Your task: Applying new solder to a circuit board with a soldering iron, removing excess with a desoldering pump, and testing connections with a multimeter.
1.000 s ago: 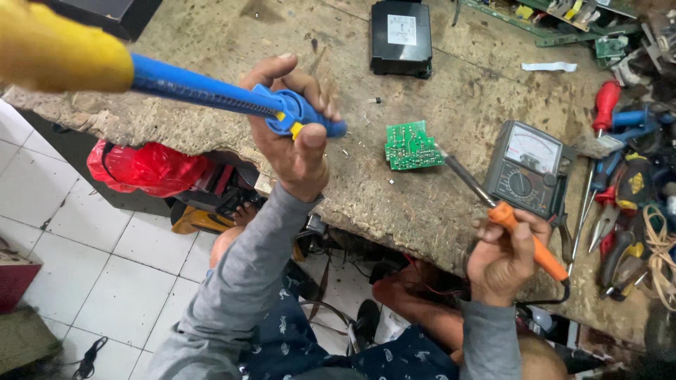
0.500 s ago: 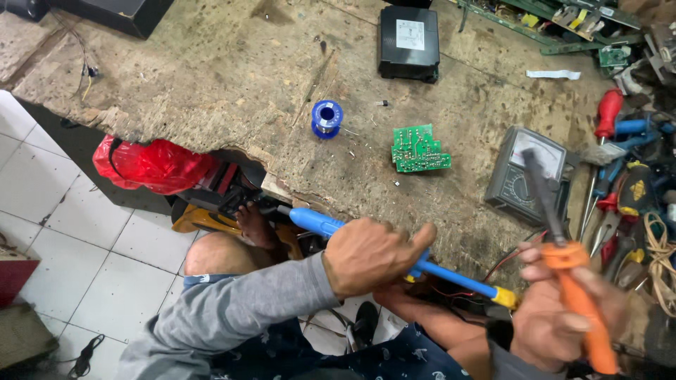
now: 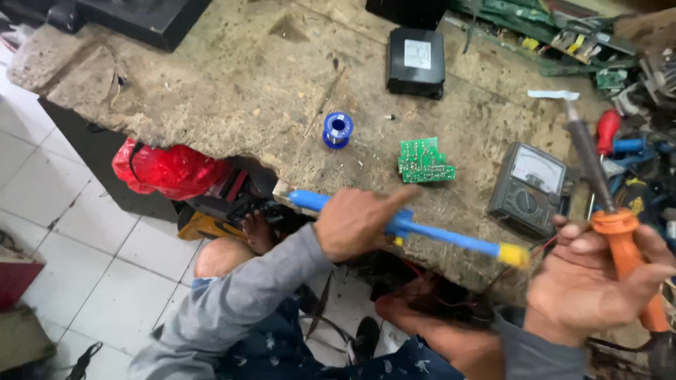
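We hold two tools over the near edge of the bench. Our left hand (image 3: 355, 222) is closed around the middle of the blue desoldering pump (image 3: 422, 232), which lies level, its yellow tip pointing right. It looks like light, stiff plastic, easy to grip at the barrel, where the fingers already wrap it. Our right hand (image 3: 588, 281) is clenched on the orange handle of the soldering iron (image 3: 598, 183), its dark metal shaft angled up and away; we judge the handle the only safe place to hold it. Beyond the pump, the green circuit board (image 3: 424, 160) lies flat on the worn bench top (image 3: 232, 84), thin and probably fragile, best taken by its edges. A blue solder spool (image 3: 337, 129) sits near its left, a grey meter (image 3: 529, 186) near its right, a black box (image 3: 417, 62) behind. The right side is crowded with tools; open room lies left of the spool.
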